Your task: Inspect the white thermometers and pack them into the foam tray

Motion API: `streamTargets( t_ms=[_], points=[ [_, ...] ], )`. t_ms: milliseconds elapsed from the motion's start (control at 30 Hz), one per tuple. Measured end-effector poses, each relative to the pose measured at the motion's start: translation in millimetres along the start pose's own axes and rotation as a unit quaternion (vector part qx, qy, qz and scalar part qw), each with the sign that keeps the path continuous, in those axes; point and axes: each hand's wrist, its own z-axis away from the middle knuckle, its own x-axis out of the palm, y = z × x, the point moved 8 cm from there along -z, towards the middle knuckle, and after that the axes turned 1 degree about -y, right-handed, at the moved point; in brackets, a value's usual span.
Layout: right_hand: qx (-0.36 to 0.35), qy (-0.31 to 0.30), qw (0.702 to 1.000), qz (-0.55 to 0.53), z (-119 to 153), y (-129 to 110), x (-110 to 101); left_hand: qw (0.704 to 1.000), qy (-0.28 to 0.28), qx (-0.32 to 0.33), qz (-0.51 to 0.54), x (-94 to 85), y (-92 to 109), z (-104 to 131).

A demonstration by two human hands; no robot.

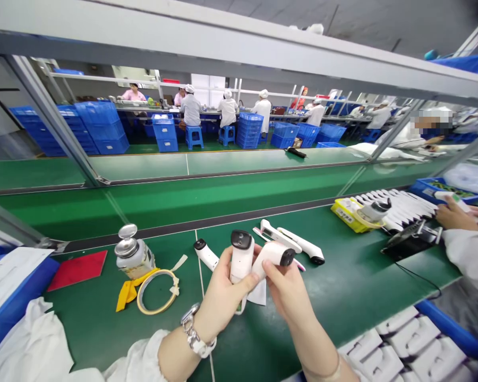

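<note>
**On the green bench: two white handheld units, one in each hand**

At far left, white cloth (pixel 27 339) lies bunched against a blue bin edge (pixel 11 297). A red card (pixel 78 269) sits flat on the green mat (pixel 103 329). Just right of it stands a metal dispenser bottle (pixel 133 253), with a yellow strip (pixel 129 291) and a roll of tape (pixel 156 292) lying at its base.

Centre: a white device (pixel 206 253) lies loose on the mat, dark tip pointing away. Left hand (pixel 219 297), watch (pixel 194 333) on the wrist, is closed around an upright white unit (pixel 241 257), dark lens end up. Right hand (pixel 289 289) pinches a second white unit (pixel 273 255) by thumb and fingers, tilted, dark end up and to the right. The two units touch near their lower ends, above a white paper (pixel 258 293).

Just behind, two more white units (pixel 298 245) lie on the mat.

Right: a yellow box (pixel 346 213) beside a row of white units (pixel 406 206), a black fixture (pixel 408 241), and a co-worker's hand (pixel 456 215) by a blue tray (pixel 426 187). Near right corner: white moulded trays (pixel 406 345).
</note>
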Motion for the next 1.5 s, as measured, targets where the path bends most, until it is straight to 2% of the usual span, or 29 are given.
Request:
streamTargets(
  t_ms=[100, 200, 433, 600, 800, 1200, 1333, 1500],
  points=[
    [-0.024, 0.020, 0.998, 0.047, 1, -9, -2, 0.999, -0.028, 0.017, 0.007, 1.5, 1, 0],
    [-0.002, 0.025, 0.997, 0.080, 1, -8, -1, 0.996, -0.070, 0.002, 0.046, 7.9, -3, 2],
    [-0.003, 0.026, 0.999, 0.042, 0, -12, 6, 0.987, -0.080, -0.064, 0.124, 13.4, -14, 5],
    [0.005, 0.002, 1.000, 0.000, 2, -12, 8, 0.986, -0.090, -0.058, 0.128, 13.3, -16, 4],
    [-0.015, 0.007, 1.000, 0.012, 5, -17, 8, 0.987, -0.106, -0.043, 0.116, 14.7, -16, 3],
    [0.014, -0.003, 1.000, 0.000, 4, -7, 1, 0.988, -0.079, -0.064, 0.113, 10.8, -18, 3],
    [-0.025, -0.003, 0.999, 0.023, 7, -12, 5, 0.994, -0.078, -0.034, 0.073, 9.6, -17, 3],
    [-0.089, -0.043, 0.994, 0.041, 12, -25, 20, 0.999, -0.047, 0.000, -0.012, 4.2, -14, 5]
  ],
)
